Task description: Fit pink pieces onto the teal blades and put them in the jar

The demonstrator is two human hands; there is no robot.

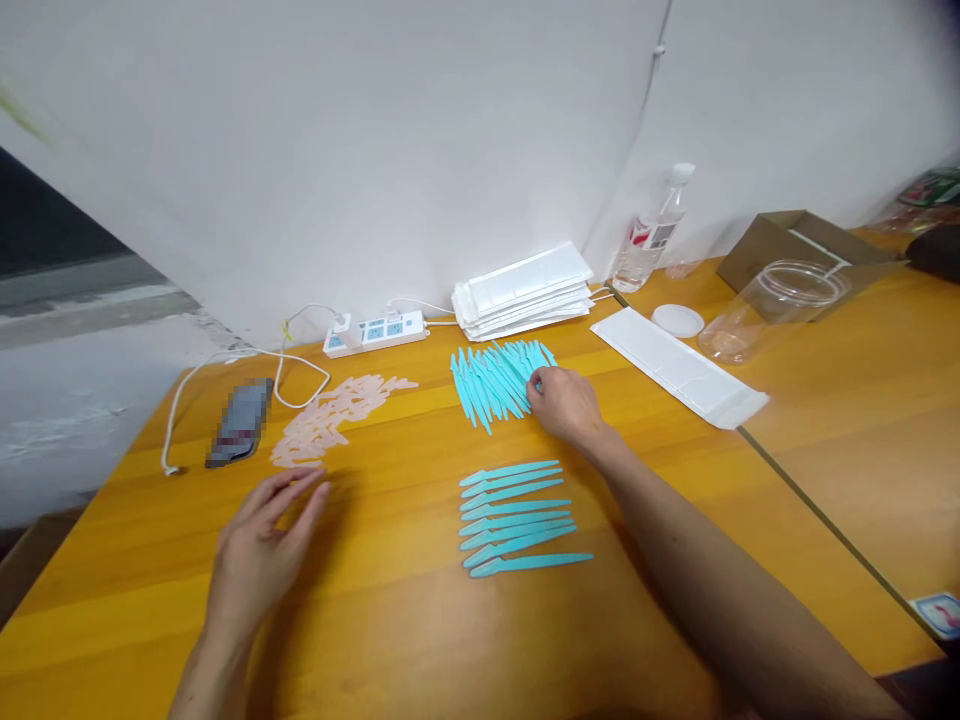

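A heap of turquoise plastic sticks (pixel 491 380) lies near the wall. At its right end my right hand (pixel 562 402) has its fingers bent and pressed together on the sticks; what is between the fingertips is too small to tell. Nearer to me, several more turquoise sticks (pixel 517 520) lie sideways in a column, one below another. My left hand (pixel 262 545) hovers over the table at the left, thumb and fingers apart, holding nothing. Just beyond it is a loose pile of pale pink pieces (pixel 322 420).
Along the wall are a power strip (pixel 375 333), a stack of white packets (pixel 525 290) and a water bottle (pixel 651 235). A phone (pixel 240 420) lies left; a single packet (pixel 675 365), white lid (pixel 677 320), clear jar (pixel 772 310) and cardboard box (pixel 750 250) are right.
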